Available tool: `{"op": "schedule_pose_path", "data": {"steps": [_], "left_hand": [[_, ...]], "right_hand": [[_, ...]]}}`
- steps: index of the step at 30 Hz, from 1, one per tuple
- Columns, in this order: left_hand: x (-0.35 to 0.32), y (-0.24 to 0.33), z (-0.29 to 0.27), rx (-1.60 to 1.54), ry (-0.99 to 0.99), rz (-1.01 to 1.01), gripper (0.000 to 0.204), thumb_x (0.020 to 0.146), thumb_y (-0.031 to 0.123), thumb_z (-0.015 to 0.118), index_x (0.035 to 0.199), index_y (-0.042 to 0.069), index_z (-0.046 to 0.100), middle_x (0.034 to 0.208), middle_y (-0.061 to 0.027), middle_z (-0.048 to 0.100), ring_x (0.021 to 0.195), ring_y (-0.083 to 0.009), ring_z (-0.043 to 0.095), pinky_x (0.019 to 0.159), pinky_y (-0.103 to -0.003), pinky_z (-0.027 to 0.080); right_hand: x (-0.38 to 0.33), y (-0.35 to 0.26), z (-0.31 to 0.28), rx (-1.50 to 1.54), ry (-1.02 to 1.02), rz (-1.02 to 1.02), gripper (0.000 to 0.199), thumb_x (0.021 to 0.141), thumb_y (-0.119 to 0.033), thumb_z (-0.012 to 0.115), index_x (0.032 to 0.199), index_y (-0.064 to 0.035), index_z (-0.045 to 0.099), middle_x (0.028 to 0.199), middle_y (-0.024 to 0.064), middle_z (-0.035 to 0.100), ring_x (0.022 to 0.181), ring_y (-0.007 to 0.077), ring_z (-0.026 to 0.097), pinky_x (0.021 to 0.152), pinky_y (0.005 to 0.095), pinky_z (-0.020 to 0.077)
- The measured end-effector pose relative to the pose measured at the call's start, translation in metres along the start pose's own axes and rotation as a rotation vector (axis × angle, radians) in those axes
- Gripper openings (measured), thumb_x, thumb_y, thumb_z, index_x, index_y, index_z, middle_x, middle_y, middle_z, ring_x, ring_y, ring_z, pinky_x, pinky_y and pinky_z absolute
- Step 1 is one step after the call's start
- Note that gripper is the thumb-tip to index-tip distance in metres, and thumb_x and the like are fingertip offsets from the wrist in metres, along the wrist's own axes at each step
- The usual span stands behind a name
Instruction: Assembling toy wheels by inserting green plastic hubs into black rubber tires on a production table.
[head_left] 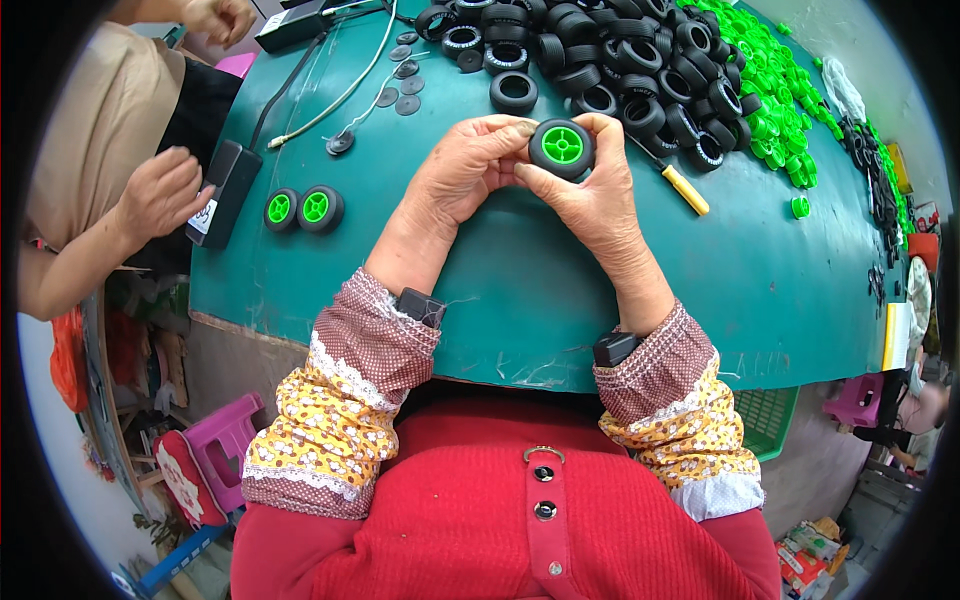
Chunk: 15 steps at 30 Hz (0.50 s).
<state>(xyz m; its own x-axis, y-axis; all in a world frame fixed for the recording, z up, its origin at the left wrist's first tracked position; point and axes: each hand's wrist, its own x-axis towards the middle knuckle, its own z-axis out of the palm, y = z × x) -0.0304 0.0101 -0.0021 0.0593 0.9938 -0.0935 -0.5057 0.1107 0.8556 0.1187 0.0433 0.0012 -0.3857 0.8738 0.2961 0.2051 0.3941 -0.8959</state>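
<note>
Between my two hands, above the green table (520, 300), I hold a toy wheel (561, 149), a black tyre with a bright green spoked hub seated inside it. My left hand (470, 165) pinches its left edge, thumb and forefinger closed. On the other side my right hand (598, 185) grips the tyre, thumb across the lower left of the rim. To the left, two more wheels (318, 208) with green hubs lie side by side. A screwdriver with a yellow handle (685, 190) rests right of my right hand, its shaft toward the tyres.
Loose black tyres (640, 70) are heaped at the back, beside a pile of green hubs (765, 90). Black discs (407, 104) and a pale cable (335, 90) lie back left. Another person's hand (165, 195) is near a black box (226, 190) at the left edge.
</note>
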Motion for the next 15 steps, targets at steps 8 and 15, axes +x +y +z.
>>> {"op": "schedule_pose_path", "data": {"steps": [8,15], "left_hand": [[0.004,-0.002,-0.006,-0.004,0.025,0.045,0.022,0.081,0.018,0.059,0.095,0.0,0.059,0.08,-0.0036,0.061,0.069,-0.0085,0.059,0.062,-0.02,0.049],[0.003,-0.005,-0.008,0.043,0.033,0.023,0.018,0.081,0.013,0.058,0.093,0.001,0.06,0.08,-0.0025,0.061,0.069,-0.008,0.058,0.06,-0.019,0.049]], "right_hand": [[0.002,-0.001,0.002,-0.026,-0.044,-0.136,0.057,0.063,-0.023,0.076,0.108,-0.0048,0.045,0.089,0.0136,0.06,0.082,0.0241,0.061,0.071,0.0313,0.049],[0.0,0.001,0.003,-0.063,-0.036,-0.112,0.047,0.064,-0.024,0.075,0.097,-0.0038,0.048,0.083,0.0144,0.061,0.077,0.0259,0.062,0.064,0.0315,0.049]]}}
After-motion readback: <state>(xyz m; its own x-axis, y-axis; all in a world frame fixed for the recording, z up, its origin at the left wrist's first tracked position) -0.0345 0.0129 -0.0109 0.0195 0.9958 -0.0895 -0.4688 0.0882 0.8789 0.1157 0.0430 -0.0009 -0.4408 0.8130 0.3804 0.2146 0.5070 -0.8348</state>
